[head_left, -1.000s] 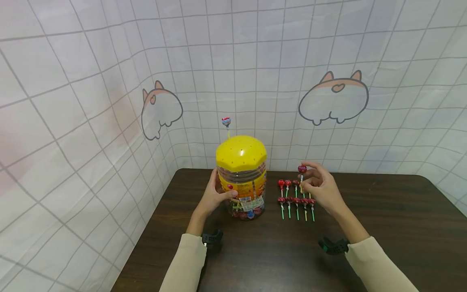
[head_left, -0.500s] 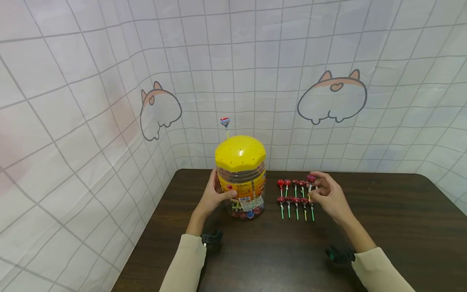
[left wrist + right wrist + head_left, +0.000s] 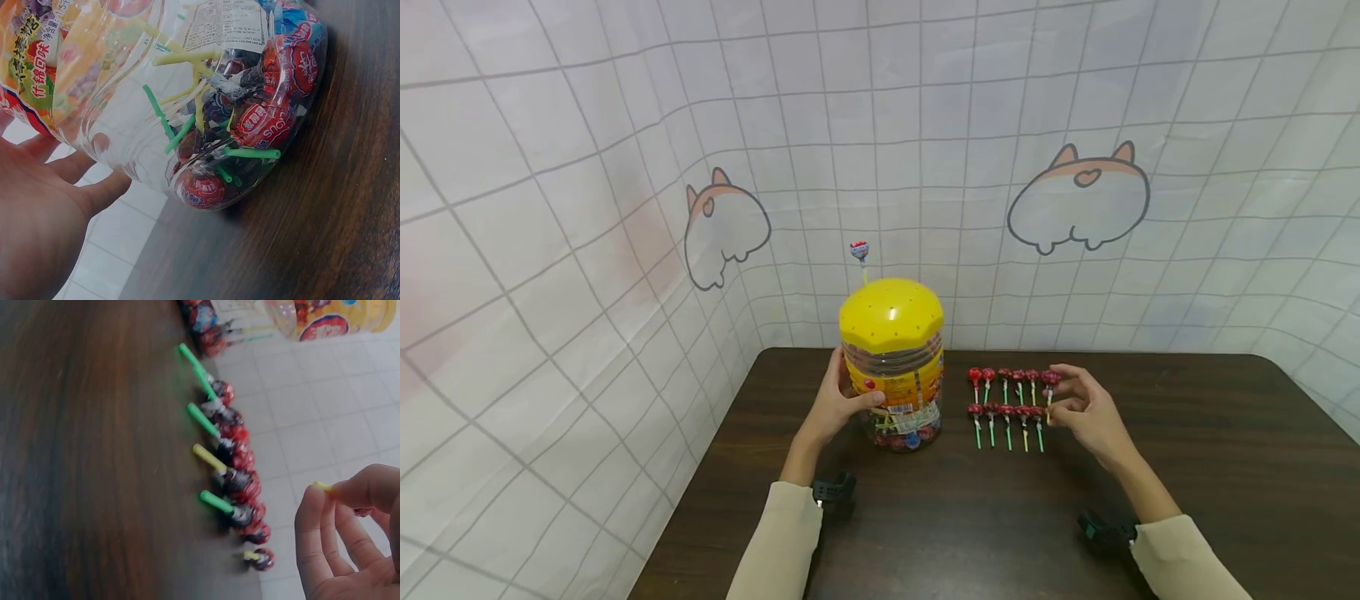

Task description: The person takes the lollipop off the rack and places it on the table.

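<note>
A clear plastic jar [image 3: 891,392] with a domed yellow lid [image 3: 891,312] stands on the table. My left hand [image 3: 835,408] grips its left side, thumb across the orange label. Lollipops [image 3: 265,122] with green and yellow sticks lie in the jar's bottom, as the left wrist view shows. My right hand [image 3: 1093,417] pinches a dark red lollipop [image 3: 1050,379] by its yellow stick, at the right end of the back row. To its left, several lollipops [image 3: 1004,377] form that row. A front row of lollipops [image 3: 1007,413] lies nearer me, heads pointing away.
One blue-and-red lollipop [image 3: 859,250] sticks up behind the jar lid; its base is hidden. The dark wooden table [image 3: 955,517] ends at a white gridded curtain [image 3: 955,167] behind the jar and rows.
My right hand has moved right and lower with its lollipop, from above the back row to that row's right end. The left hand stays on the jar.
</note>
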Demonstrator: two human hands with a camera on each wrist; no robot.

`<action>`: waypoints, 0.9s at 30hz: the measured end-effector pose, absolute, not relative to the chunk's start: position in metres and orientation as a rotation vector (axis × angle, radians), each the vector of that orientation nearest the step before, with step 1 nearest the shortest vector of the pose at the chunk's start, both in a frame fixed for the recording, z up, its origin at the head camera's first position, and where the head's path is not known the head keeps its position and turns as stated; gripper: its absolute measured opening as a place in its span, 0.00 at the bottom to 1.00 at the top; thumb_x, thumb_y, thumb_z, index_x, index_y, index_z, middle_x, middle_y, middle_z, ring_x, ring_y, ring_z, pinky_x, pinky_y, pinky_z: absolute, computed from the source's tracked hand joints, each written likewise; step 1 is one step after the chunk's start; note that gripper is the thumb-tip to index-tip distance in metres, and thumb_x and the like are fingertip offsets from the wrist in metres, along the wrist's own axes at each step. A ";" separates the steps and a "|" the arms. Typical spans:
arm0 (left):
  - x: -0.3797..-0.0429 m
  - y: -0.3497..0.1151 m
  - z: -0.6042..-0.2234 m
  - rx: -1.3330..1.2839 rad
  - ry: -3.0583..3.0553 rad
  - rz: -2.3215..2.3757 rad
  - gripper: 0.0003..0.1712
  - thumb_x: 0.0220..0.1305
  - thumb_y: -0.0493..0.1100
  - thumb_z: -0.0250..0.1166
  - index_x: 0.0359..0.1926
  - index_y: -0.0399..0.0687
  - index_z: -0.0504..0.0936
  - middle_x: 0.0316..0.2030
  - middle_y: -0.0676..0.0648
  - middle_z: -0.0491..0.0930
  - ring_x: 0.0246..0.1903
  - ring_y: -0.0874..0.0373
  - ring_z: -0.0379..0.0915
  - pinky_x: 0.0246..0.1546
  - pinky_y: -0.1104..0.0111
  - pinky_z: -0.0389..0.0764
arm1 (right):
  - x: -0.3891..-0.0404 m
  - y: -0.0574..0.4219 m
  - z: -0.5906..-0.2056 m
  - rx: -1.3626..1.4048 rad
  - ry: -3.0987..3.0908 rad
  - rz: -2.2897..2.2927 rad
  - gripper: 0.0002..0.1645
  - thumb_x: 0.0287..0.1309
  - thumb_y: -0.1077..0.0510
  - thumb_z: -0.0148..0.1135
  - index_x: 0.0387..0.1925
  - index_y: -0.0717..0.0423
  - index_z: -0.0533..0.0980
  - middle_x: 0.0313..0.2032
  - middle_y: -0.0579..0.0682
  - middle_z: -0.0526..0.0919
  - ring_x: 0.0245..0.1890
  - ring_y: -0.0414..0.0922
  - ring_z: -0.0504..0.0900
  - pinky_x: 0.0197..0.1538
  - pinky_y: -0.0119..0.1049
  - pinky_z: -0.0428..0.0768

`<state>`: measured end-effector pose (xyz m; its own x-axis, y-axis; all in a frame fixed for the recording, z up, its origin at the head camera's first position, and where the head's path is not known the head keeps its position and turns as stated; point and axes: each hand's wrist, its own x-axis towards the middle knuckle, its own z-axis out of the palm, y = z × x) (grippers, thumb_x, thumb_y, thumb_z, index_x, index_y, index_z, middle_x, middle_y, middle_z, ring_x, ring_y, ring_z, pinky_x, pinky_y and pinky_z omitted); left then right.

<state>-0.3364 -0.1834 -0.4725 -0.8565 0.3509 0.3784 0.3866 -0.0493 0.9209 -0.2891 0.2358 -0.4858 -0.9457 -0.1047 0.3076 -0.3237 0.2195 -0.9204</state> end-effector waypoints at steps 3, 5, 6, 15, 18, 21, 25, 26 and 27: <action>-0.336 -0.183 -0.473 -0.836 -2.154 -2.087 0.55 0.61 0.48 0.76 0.79 0.69 0.49 0.67 0.45 0.69 0.60 0.51 0.74 0.56 0.60 0.84 | -0.290 0.241 -0.491 0.397 -2.366 1.770 0.37 0.62 0.75 0.58 0.71 0.61 0.62 0.48 0.64 0.73 0.37 0.45 0.88 0.38 0.40 0.89; -0.335 -0.183 -0.473 -0.833 -2.158 -2.081 0.55 0.61 0.48 0.76 0.79 0.68 0.49 0.67 0.45 0.69 0.59 0.51 0.75 0.52 0.61 0.86 | -0.291 0.246 -0.493 0.386 -2.402 1.754 0.37 0.62 0.76 0.58 0.72 0.62 0.61 0.48 0.65 0.73 0.37 0.46 0.88 0.38 0.41 0.89; -0.335 -0.183 -0.473 -0.831 -2.159 -2.081 0.55 0.61 0.48 0.76 0.79 0.68 0.49 0.66 0.45 0.69 0.58 0.51 0.75 0.52 0.61 0.86 | -0.291 0.248 -0.494 0.380 -2.417 1.749 0.37 0.62 0.76 0.57 0.72 0.63 0.61 0.48 0.65 0.73 0.38 0.47 0.88 0.38 0.41 0.89; -0.337 -0.184 -0.473 -0.848 -2.138 -2.109 0.56 0.61 0.46 0.76 0.79 0.69 0.49 0.67 0.45 0.70 0.60 0.52 0.76 0.57 0.61 0.84 | -0.292 0.260 -0.497 0.364 -2.515 1.788 0.38 0.62 0.75 0.58 0.72 0.65 0.58 0.49 0.69 0.72 0.38 0.50 0.87 0.40 0.42 0.89; -0.337 -0.184 -0.474 -0.844 -2.137 -2.114 0.56 0.61 0.46 0.76 0.78 0.70 0.49 0.67 0.46 0.70 0.60 0.52 0.75 0.59 0.59 0.83 | -0.293 0.260 -0.500 0.364 -2.542 1.813 0.38 0.62 0.76 0.58 0.71 0.66 0.58 0.48 0.68 0.72 0.37 0.50 0.87 0.39 0.42 0.89; -0.337 -0.183 -0.474 -0.842 -2.139 -2.113 0.56 0.60 0.46 0.76 0.78 0.70 0.49 0.67 0.46 0.69 0.61 0.52 0.75 0.62 0.57 0.81 | -0.293 0.261 -0.503 0.348 -2.571 1.809 0.38 0.61 0.76 0.58 0.70 0.65 0.59 0.47 0.66 0.73 0.37 0.50 0.88 0.39 0.41 0.89; -0.337 -0.182 -0.473 -0.843 -2.141 -2.111 0.56 0.61 0.46 0.76 0.78 0.70 0.49 0.68 0.47 0.69 0.63 0.51 0.74 0.64 0.52 0.80 | -0.292 0.260 -0.505 0.347 -2.609 1.772 0.38 0.61 0.76 0.58 0.70 0.64 0.59 0.47 0.65 0.72 0.37 0.51 0.87 0.39 0.41 0.89; -0.337 -0.182 -0.473 -0.842 -2.141 -2.111 0.56 0.61 0.46 0.76 0.78 0.70 0.49 0.68 0.47 0.69 0.63 0.51 0.74 0.64 0.52 0.79 | -0.292 0.260 -0.506 0.336 -2.614 1.768 0.37 0.61 0.76 0.58 0.70 0.63 0.59 0.47 0.66 0.72 0.36 0.51 0.87 0.39 0.41 0.89; -0.337 -0.182 -0.473 -0.841 -2.140 -2.112 0.56 0.61 0.47 0.76 0.78 0.70 0.49 0.68 0.47 0.69 0.63 0.51 0.74 0.64 0.52 0.79 | -0.292 0.259 -0.506 0.340 -2.623 1.755 0.37 0.61 0.75 0.58 0.70 0.63 0.59 0.47 0.66 0.72 0.36 0.51 0.87 0.39 0.41 0.89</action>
